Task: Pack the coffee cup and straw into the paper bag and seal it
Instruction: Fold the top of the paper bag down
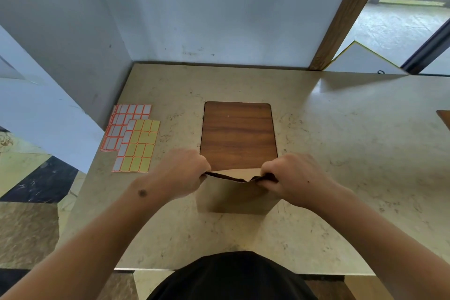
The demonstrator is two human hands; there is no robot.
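Bag point(235, 198): brown paper, standing upright on the table point(341, 134) near its front edge, directly before the person. Mouth pinched almost flat, only a thin dark slit showing along the top; held so, probably, to bring the two lips together for folding and sealing.

Cup and straw: neither in sight on the table. Presumably already inside the bag, though the narrowed mouth hides the contents and this cannot be confirmed.

Left hand point(181, 173): closed on the bag's top left corner, fingers curled over the rim.

Right hand point(289, 176): closed on the top right corner in the same manner. One hand at each end keeps the rim taut and level.

Board point(237, 134): wood-grain panel lying flat just behind the bag, bare.

Stickers point(136, 145): yellow sheet overlapping an orange-bordered white sheet point(123, 124), left of the board and within reach of the left hand; likely the means of sealing.
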